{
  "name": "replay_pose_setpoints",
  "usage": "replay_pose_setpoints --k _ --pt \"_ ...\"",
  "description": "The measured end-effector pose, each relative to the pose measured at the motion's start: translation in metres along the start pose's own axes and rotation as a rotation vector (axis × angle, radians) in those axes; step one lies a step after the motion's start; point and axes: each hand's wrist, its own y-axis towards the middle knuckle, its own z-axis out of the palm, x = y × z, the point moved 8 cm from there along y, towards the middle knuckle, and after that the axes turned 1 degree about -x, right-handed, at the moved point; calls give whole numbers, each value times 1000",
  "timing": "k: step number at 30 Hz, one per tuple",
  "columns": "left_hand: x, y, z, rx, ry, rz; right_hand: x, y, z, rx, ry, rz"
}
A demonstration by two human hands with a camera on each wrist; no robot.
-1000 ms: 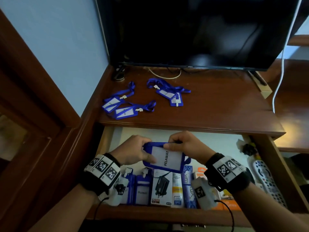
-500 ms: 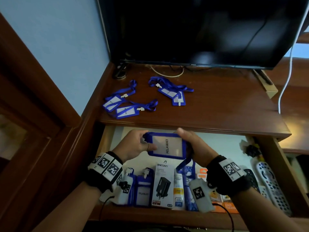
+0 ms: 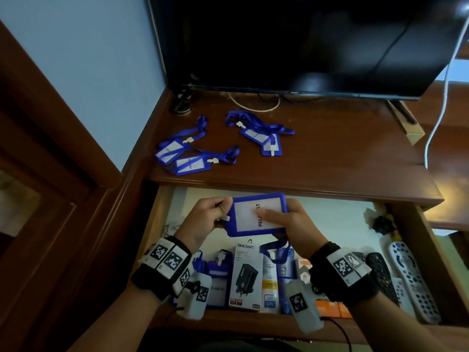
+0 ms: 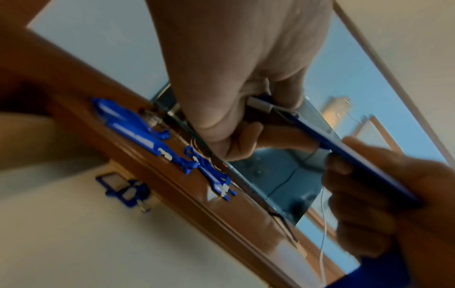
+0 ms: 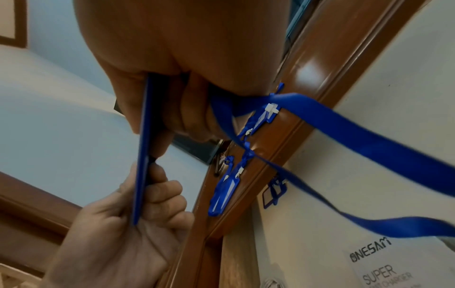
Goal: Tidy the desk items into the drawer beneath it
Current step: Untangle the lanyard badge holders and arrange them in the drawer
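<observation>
The left hand (image 3: 203, 219) pinched the badge (image 3: 256, 214) by its clip end; the right hand (image 3: 291, 224) gripped the other edge, thumb on its face, above the open drawer (image 3: 162, 219). Its lanyard (image 5: 357, 132) dangled. Stowing seemed underway; next, I'd judge, lowering it beside the boxes (image 3: 246, 275).

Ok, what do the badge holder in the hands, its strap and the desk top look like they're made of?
Badge holder: seems to be blue plastic, matte, with a clear window over a white card; it stays thin and flat in the grip.
Strap: looks like woven blue fabric ribbon; it hangs limp and twists.
Desk top: reddish-brown wood or wood veneer with a glossy varnish that reflects light; which one cannot be told.
</observation>
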Motion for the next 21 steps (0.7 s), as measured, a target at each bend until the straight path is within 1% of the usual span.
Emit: replay_pose_setpoints --k 3,4,8,11,15,18,21 --pt "8 -1 -2 -73 -215 -104 2 -1 -1 -28 35 -8" --pt "8 -2 0 -78 -244 -111 3 -2 -2 -35 47 -12" --pt "2 -10 6 -66 -245 -85 0 -4 -8 -61 85 -16" --pt "1 -14 8 -27 -122 -75 -2 -7 -10 -79 82 -13" --pt "-6 -16 16 93 146 -48 -5 -12 -10 -92 79 -5" --pt "-7 -14 17 83 296 -32 -10 -14 -11 -127 21 -22" --pt "1 -14 17 71 369 -68 -15 -15 -12 -155 -73 -39"
